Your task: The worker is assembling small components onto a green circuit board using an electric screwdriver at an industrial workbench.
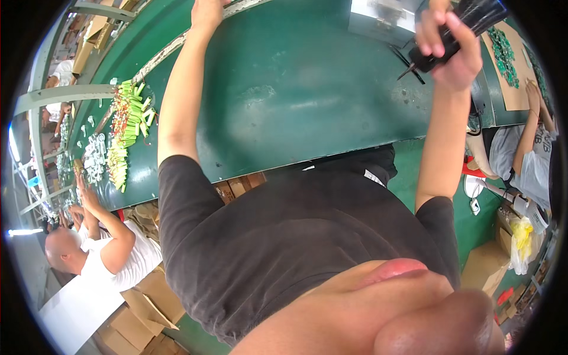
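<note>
My right hand is wrapped round a black power screwdriver, held above the bench at the upper right. Its thin bit points down and to the left. My left hand reaches to the far side of the green bench, beside a pale worn rail. The upper edge of the picture cuts off most of its fingers, so what it touches or holds is hidden. Near the right hand, a thin black strip lies on the bench.
Bright green cylindrical cells with red wires are heaped at the left, beside clear plastic parts. A person in white works there. On the right, another person's hand touches cardboard bearing green circuit boards. A shiny sheet lies far back.
</note>
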A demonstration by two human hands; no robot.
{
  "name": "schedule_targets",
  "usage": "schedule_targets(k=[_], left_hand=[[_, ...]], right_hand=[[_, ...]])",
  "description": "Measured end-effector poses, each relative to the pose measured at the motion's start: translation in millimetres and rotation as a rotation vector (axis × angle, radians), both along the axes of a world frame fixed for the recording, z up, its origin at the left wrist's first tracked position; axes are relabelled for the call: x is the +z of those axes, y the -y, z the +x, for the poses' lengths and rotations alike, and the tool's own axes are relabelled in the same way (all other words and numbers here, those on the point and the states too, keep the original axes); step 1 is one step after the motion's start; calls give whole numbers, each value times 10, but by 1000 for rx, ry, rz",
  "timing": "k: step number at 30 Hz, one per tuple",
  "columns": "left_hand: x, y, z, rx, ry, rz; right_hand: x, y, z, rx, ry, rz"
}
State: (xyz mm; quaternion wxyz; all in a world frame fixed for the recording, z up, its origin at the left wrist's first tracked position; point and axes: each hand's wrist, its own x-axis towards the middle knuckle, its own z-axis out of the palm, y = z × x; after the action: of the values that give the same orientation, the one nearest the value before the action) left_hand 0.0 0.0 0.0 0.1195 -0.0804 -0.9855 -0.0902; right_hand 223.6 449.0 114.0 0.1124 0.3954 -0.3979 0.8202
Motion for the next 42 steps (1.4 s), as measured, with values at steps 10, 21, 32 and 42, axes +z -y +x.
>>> schedule_targets(k=[10,21,32,42], left_hand=[[235,-1542,2161,-563,-54,108],[317,-1862,1953,-968,-112,248],[75,-1927,1953,-907,-35,332],[81,-1920,1934,-921,-16,343]], right_hand=[[87,180,-510,-689,-28,144],[-234,302,-444,-410,82,155],[-660,571,-428,-357,9,183],[-797,574,-479,-346,26,221]])
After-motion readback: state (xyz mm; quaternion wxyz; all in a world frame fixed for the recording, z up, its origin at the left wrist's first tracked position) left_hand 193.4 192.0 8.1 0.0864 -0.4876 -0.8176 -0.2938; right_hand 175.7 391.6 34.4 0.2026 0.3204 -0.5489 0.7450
